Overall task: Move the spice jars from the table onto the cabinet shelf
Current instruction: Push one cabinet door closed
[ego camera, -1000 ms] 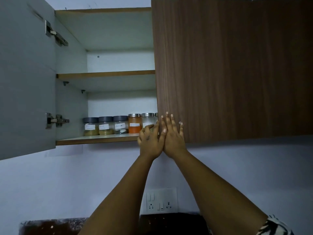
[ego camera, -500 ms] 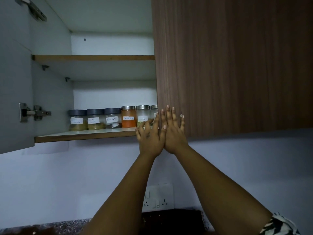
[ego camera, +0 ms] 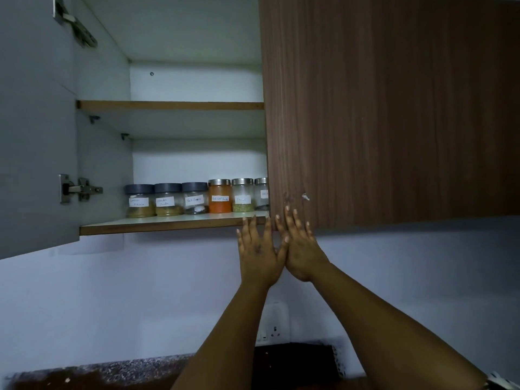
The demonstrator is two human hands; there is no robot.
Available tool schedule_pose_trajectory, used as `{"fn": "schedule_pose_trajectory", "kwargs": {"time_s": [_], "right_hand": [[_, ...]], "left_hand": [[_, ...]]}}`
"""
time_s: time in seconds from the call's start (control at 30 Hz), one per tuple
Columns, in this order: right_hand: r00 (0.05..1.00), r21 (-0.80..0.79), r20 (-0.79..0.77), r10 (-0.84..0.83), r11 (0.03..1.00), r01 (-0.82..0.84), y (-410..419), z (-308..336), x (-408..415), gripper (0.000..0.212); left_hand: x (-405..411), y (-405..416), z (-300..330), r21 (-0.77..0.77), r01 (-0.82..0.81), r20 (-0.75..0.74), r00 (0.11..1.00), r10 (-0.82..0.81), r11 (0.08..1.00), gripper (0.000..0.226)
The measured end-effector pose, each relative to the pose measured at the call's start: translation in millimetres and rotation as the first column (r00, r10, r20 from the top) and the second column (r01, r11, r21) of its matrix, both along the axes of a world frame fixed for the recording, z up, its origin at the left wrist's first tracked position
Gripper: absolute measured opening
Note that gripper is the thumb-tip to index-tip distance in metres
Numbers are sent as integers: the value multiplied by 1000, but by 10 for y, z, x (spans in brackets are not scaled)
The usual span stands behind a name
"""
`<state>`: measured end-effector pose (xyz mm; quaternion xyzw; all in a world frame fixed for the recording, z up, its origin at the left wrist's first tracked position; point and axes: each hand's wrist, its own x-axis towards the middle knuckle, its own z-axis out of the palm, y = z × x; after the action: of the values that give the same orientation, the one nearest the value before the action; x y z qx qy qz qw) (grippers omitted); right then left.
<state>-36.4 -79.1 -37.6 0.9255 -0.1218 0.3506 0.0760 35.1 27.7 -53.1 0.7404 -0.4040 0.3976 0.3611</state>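
Observation:
Several labelled spice jars stand in a row on the lower cabinet shelf (ego camera: 157,225): three with grey lids (ego camera: 167,199), then an orange one (ego camera: 220,196) and two more with steel lids (ego camera: 242,195); the last is half hidden by the brown door (ego camera: 380,108). My left hand (ego camera: 257,253) is raised just below the shelf's front edge, fingers spread, holding nothing. My right hand (ego camera: 299,246) lies flat beside it, fingertips against the lower corner of the brown door, empty.
The left cabinet door (ego camera: 33,122) stands swung open, its hinges showing. An upper shelf (ego camera: 168,105) holds nothing visible. A wall socket (ego camera: 274,325) sits below my arms, above a speckled countertop (ego camera: 98,372).
Both hands have dropped from in front of the jars to just below the shelf edge. The view has shifted, so the cabinet sits further right and lower.

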Motion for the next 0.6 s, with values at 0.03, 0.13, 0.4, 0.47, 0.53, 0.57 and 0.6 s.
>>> {"fn": "schedule_pose_trajectory", "kwargs": {"time_s": [0.03, 0.13, 0.4, 0.47, 0.53, 0.57, 0.6], "right_hand": [[1000, 17, -16, 3, 1000, -3, 32, -22, -53, 72], [1000, 51, 0, 9, 999, -9, 157, -53, -251, 70], [965, 23, 261, 0, 1000, -6, 835, 33, -1003, 73], [950, 25, 313, -9, 1000, 1, 1062, 7, -1224, 72], [938, 63, 345, -37, 998, 17, 1326, -69, -1420, 71], [933, 85, 353, -63, 996, 35, 1465, -135, -1506, 71], [929, 104, 359, -88, 993, 54, 1603, -215, -1582, 71]], "left_hand": [[-51, 44, -26, 6, -11, 1, 1000, 11, 1000, 68], [-256, 209, -46, -16, -16, -1, 1000, 16, 1000, 69], [-890, 921, -59, -34, -73, 22, 997, 74, 997, 70], [-1139, 1153, -100, -68, -70, 44, 996, 73, 995, 68], [-1378, 1380, -175, -85, -73, 52, 996, 78, 994, 66], [-1489, 1490, -226, -95, -67, 44, 996, 72, 993, 64], [-1595, 1601, -288, -101, -59, 35, 997, 63, 993, 61]]}}
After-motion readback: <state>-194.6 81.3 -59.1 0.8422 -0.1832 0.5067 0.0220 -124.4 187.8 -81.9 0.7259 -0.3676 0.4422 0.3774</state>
